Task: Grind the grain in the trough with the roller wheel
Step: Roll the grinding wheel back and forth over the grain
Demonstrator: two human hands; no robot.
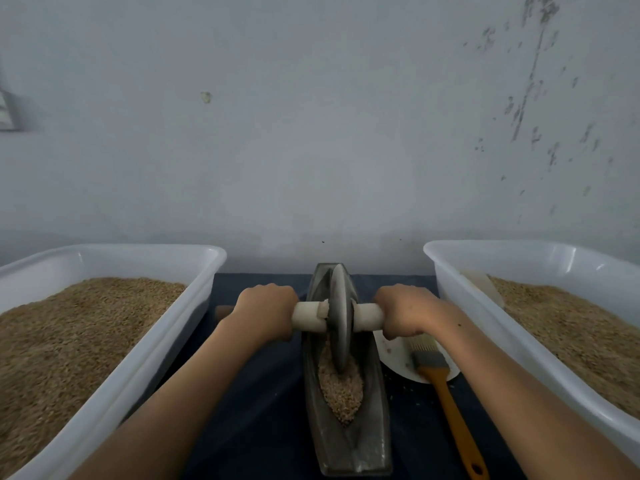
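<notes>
Both fists, left hand and right hand, clench the axle handles either side of the roller wheel, while below them in the trough the grain looks mostly whole, so much grinding remains

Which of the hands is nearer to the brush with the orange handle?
The right hand: the brush lies just below it on the white plate. The left hand is across the roller wheel, farther away.
</notes>
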